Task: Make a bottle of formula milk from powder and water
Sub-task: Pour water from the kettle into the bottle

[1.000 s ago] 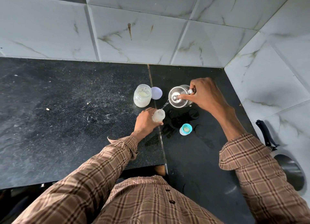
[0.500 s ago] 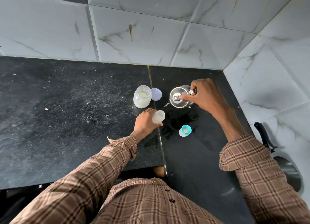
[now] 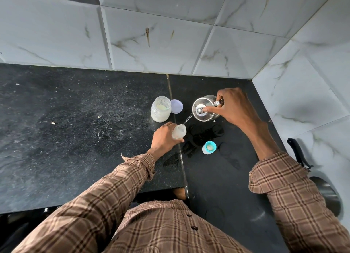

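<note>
My left hand (image 3: 164, 137) grips a small translucent baby bottle (image 3: 179, 131) that stands upright on the black counter (image 3: 75, 135). My right hand (image 3: 233, 108) holds a steel kettle (image 3: 203, 108) by its handle, with the forefinger pressed on the lid knob. The kettle tilts left and a thin stream of water runs from its spout into the bottle's mouth. An open glass jar of white powder (image 3: 161, 109) stands just beyond the bottle, its pale lid (image 3: 177, 106) lying beside it. The bottle's teal cap with teat (image 3: 208, 147) stands to the right of the bottle.
Water is spilled on the counter (image 3: 204, 134) between kettle and cap. Marble-tiled walls (image 3: 151, 34) close the back and right side. A dark pan with a black handle (image 3: 299, 154) hangs at the right edge. The counter's front edge runs close to my body.
Nothing has shifted much: both hands hold their places and the water keeps running into the bottle. The view has tipped slightly.
</note>
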